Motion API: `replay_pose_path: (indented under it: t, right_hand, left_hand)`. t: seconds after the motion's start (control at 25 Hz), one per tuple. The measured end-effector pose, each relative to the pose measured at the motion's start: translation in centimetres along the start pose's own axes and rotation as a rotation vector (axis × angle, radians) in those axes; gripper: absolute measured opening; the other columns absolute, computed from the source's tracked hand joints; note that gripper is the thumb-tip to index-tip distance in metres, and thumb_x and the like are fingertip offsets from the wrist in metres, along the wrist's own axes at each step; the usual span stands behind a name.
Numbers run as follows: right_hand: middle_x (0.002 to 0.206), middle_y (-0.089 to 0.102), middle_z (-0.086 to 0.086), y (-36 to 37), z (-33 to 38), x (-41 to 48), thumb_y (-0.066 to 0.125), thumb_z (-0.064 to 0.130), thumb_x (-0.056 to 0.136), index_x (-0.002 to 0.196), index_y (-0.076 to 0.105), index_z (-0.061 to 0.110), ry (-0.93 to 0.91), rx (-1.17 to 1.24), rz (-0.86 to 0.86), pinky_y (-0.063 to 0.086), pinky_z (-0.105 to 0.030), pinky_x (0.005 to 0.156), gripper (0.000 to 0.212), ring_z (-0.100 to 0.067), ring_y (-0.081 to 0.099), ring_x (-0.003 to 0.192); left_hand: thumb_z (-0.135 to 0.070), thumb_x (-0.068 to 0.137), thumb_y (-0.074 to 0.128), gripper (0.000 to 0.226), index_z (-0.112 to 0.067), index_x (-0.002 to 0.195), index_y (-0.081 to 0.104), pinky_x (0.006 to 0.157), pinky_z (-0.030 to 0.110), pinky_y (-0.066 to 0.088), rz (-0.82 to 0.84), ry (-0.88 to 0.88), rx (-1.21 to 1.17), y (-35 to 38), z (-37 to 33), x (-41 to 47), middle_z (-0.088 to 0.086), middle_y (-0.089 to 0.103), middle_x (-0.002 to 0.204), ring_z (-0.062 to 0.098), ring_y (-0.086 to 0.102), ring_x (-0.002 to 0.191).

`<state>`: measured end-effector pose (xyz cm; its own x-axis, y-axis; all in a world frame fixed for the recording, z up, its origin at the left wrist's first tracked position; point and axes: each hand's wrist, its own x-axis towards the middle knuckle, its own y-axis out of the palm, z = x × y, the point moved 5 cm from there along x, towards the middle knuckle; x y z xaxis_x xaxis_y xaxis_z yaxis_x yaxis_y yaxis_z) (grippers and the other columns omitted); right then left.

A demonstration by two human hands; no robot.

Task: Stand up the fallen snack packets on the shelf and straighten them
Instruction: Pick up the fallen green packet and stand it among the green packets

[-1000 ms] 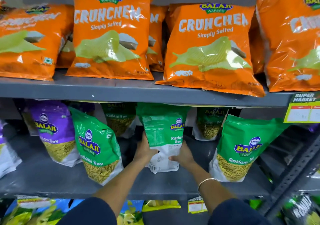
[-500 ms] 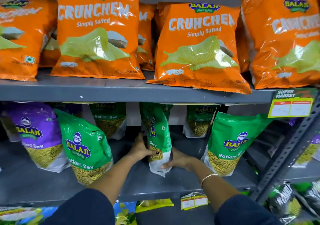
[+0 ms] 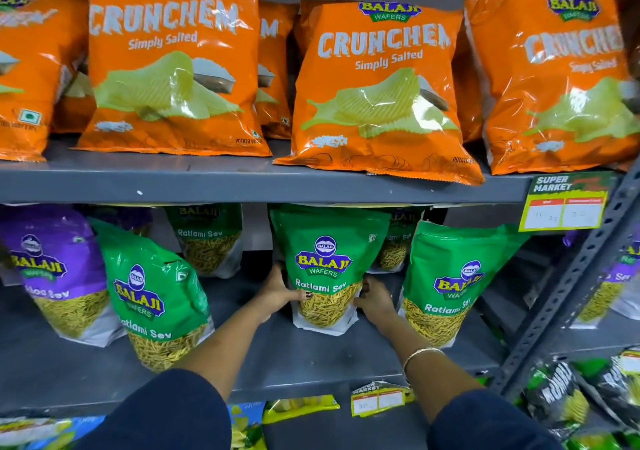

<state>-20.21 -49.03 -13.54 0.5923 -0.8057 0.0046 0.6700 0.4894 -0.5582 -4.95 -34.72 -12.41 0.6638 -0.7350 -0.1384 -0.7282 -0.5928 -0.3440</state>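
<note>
A green Ratlami Sev packet (image 3: 325, 262) stands upright on the grey middle shelf (image 3: 311, 363), its front facing me. My left hand (image 3: 277, 292) grips its lower left edge, and my right hand (image 3: 375, 297) grips its lower right edge. Another green packet (image 3: 156, 290) leans to the left of it, tilted. A third green packet (image 3: 450, 283) leans at the right. A purple sev packet (image 3: 55, 269) stands at the far left. More green packets (image 3: 207, 238) stand behind, near the back wall.
Orange Crunchem chip bags (image 3: 377, 93) line the upper shelf (image 3: 242, 183). A price tag (image 3: 564, 204) hangs at its right end. A perforated metal upright (image 3: 568, 283) slants at the right, with dark packets (image 3: 554, 397) below it. Yellow packets (image 3: 298, 406) lie on the lowest level.
Both hands have turned the middle green packet from back-facing, through edge-on, to front-facing and set it upright. The camera has shifted slightly right.
</note>
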Motion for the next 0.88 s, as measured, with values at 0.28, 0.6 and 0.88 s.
replay_pose_path:
  t: [0.28, 0.6, 0.88]
  right_hand:
    - [0.13, 0.058, -0.012, 1.5, -1.3, 0.0, 0.074, -0.001, 0.07, 0.13, 0.043, 0.004, 0.037, 0.342, 0.396, 0.042, -0.046, 0.107, 0.067, -0.027, 0.053, 0.12]
    - [0.139, 0.049, -0.009, 1.9, -1.6, -1.8, 0.079, 0.01, 0.068, 0.14, 0.029, 0.009, 0.011, 0.28, 0.313, 0.034, -0.035, 0.111, 0.088, -0.024, 0.044, 0.131]
    - [0.129, 0.053, -0.001, 1.6, -1.2, -5.4, 0.083, 0.058, 0.029, 0.139, 0.032, 0.012, -0.038, 0.276, 0.335, 0.036, -0.03, 0.105, 0.129, -0.016, 0.046, 0.122]
  left_hand:
    - [0.012, 0.069, 0.071, 0.086, -0.007, 0.14, 0.026, 0.099, 0.029, 0.037, 0.068, -0.012, -0.057, 1.6, 0.6, 0.3, 0.006, 0.048, 0.129, 0.019, 0.043, 0.121]
    - [0.0, 0.063, 0.08, 0.068, -0.009, 0.123, 0.05, 0.091, 0.034, 0.048, -0.042, -0.022, -0.058, 1.8, 1.7, -2.2, 0.015, 0.064, 0.122, 0.022, 0.058, 0.104]
    - [-0.003, 0.055, 0.085, 0.078, -0.009, 0.124, 0.05, 0.097, 0.042, 0.05, -0.044, 0.038, 0.008, 1.5, 1.8, -5.4, 0.013, 0.064, 0.123, 0.027, 0.059, 0.114]
